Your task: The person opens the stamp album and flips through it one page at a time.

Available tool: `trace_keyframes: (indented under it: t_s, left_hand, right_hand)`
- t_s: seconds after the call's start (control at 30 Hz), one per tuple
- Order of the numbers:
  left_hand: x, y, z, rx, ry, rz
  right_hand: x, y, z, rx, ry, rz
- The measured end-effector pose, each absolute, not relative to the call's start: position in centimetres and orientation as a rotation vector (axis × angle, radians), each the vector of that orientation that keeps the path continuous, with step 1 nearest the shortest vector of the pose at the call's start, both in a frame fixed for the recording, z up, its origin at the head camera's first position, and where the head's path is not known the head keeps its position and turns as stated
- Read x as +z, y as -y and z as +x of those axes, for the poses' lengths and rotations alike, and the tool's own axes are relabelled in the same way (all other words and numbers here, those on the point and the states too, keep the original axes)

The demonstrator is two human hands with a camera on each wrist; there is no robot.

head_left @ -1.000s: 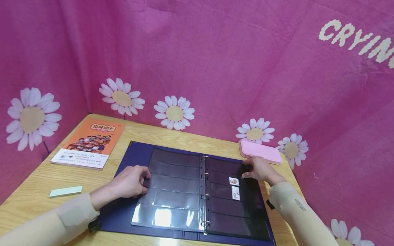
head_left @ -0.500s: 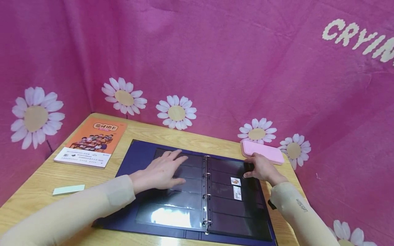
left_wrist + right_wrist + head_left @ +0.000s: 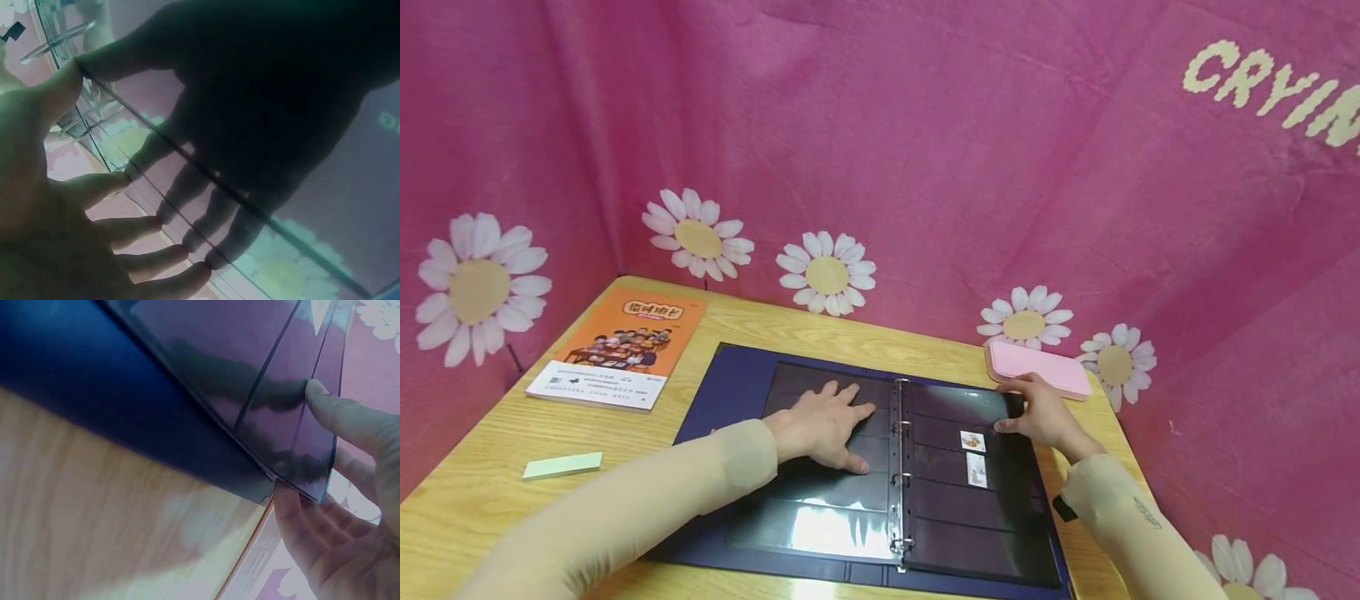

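A dark blue ring binder (image 3: 739, 367) lies open with black pocket pages on both sides of its metal rings (image 3: 901, 479). My left hand (image 3: 823, 425) rests spread on the left page (image 3: 842, 492); in the left wrist view its fingertips meet their reflection in the glossy sheet (image 3: 325, 187). At the upper outer corner of the right page (image 3: 962, 542), my right hand (image 3: 1045, 417) pinches the page, thumb on top and fingers beneath, as the right wrist view shows. Two small stamps, one (image 3: 972, 441) above the other (image 3: 977, 469), sit in the right page's pockets.
An orange and white book (image 3: 625, 342) lies at the table's back left, with a pale green strip (image 3: 562, 466) nearer the front. Behind the binder's right corner is a pink case (image 3: 1037, 367). Pink cloth with daisies (image 3: 826, 273) hangs around the table.
My left hand has moved right from the left page's outer edge and come down flat with fingers spread. The right hand stays at the right page's corner, whose upper part now catches more light.
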State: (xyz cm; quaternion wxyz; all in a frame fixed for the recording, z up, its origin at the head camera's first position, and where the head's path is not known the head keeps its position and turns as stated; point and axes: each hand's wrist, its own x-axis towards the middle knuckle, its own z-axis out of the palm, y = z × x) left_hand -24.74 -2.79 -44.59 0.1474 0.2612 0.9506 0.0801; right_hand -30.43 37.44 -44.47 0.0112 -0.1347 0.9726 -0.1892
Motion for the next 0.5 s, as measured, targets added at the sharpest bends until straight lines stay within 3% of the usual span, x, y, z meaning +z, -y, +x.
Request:
trace_keyframes:
  t_s: [0.5]
  left_hand:
    - [-44.9,2.9,-24.5,0.222,-2.749,0.725]
  right_hand:
    - [-43.3,-40.6,-27.1,-1.185,-2.601,-0.251]
